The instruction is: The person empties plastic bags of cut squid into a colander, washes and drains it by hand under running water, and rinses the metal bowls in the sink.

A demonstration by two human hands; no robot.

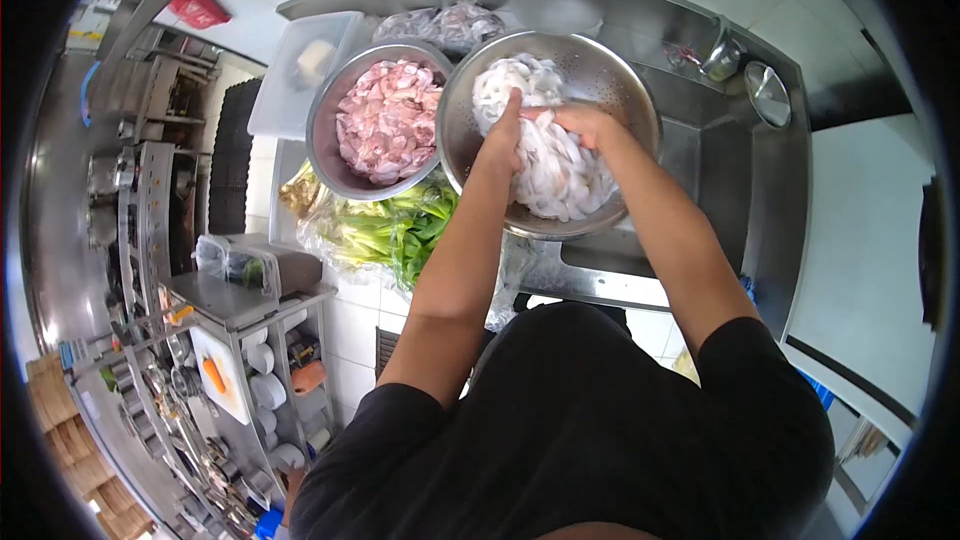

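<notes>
A large steel colander (625, 90), its wall dotted with small holes, holds a heap of glossy white seafood pieces (555, 175); whether they are peeled shrimp or cut squid I cannot tell. Both my hands are in the heap. My left hand (508, 132) is on the near left side, thumb upward, its other fingers partly hidden around the pieces. From the right, my right hand (578, 124) closes over the pieces, fingers pointing left. Touching the colander on its left is a metal bowl (322, 130) full of pink raw meat pieces (388, 120).
Leafy greens (405, 230) in plastic lie below the meat bowl. A translucent container (285, 90) and plastic-bagged food (440, 25) stand behind it. The steel sink (715, 175) extends right, with a strainer (768, 95) on its far edge. A shelf cart (245, 305) stands left.
</notes>
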